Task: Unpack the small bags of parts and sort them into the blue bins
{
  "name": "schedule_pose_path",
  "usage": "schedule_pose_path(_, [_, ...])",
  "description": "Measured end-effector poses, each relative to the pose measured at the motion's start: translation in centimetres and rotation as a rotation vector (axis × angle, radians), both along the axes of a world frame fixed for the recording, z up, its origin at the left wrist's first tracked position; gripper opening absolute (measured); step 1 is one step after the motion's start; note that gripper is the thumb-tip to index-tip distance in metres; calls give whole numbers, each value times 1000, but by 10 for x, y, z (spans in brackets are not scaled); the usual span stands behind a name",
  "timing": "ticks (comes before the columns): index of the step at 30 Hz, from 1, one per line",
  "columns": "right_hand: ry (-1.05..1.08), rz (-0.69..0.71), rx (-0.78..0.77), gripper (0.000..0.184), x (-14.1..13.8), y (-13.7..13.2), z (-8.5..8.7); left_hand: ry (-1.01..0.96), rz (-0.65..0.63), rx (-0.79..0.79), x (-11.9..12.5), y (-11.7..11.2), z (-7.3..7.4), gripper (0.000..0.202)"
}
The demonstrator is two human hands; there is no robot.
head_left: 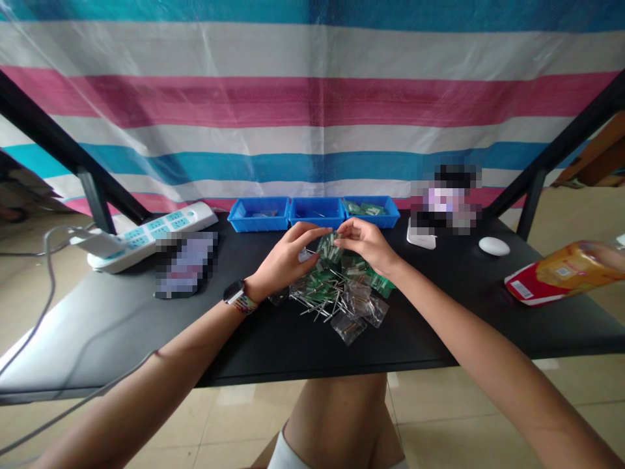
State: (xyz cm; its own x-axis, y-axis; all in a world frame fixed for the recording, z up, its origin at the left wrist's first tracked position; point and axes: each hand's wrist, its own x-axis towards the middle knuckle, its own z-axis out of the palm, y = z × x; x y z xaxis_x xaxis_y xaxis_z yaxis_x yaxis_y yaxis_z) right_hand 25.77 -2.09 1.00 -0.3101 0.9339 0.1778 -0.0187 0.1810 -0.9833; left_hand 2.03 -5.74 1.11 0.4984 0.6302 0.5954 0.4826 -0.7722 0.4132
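Between my two hands is a small clear plastic bag (329, 247) with green and whitish pieces in it, raised just over a pile. My left hand (293, 253) pinches its left and upper edge, and my right hand (364, 242) pinches its right side. Below them lies a heap of silvery metal pins (319, 306), mixed with green-filled bags (312, 286). Clear bags with brownish pieces (348, 327) lie at the heap's near right side. Part of the pile is hidden under my hands.
Three blue bins (316, 212) stand in a row behind the pile; the right one holds green bags (366, 208). A power strip (156, 234) and a blurred phone-like object (188, 267) lie left. To the right are a white case (420, 234), a white mouse (494, 246) and a bottle (566, 270).
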Motion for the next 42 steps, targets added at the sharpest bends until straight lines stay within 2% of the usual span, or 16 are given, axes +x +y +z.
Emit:
schedule_pose_path(3, [72,22,-47,49,-2,-4,2,-4,18,50,0,-3,4,57])
schedule_pose_path(8, [142,106,-125,44,-5,-13,5,-26,34,65,0,-5,9,19])
schedule_pose_path(10, [143,156,-127,39,-6,-16,6,-94,56,24,0,-4,9,14])
schedule_pose_path(13, [98,194,-69,39,-9,-20,6,-178,120,-93,1,-2,7,22])
schedule_pose_path(17, [57,122,-46,43,-13,-20,3,-270,134,-244,3,-3,4,24])
schedule_pose_path(19, [78,104,-73,44,-13,-20,2,-311,111,-270,3,-4,4,39])
schedule_pose_path(21, [107,103,-105,44,-12,-18,2,-308,75,-219,2,-4,5,48])
schedule_pose_path(26, [172,129,-235,42,-8,-17,4,-149,14,28,-2,-5,11,46])
schedule_pose_path(28, [186,157,-274,41,-7,-17,4,-99,38,74,-2,-5,12,41])
schedule_pose_path(31, [189,186,-286,42,-7,-17,6,-108,65,93,-2,-4,11,20])
schedule_pose_path(33, [212,172,-243,44,-6,-18,7,-149,80,63,-3,-2,9,12])
schedule_pose_path(38, [152,153,-102,42,-7,-20,7,-200,130,-124,-2,-1,5,25])
schedule_pose_path(42, [105,125,-111,40,-4,-15,6,-226,103,-234,-1,-3,7,32])
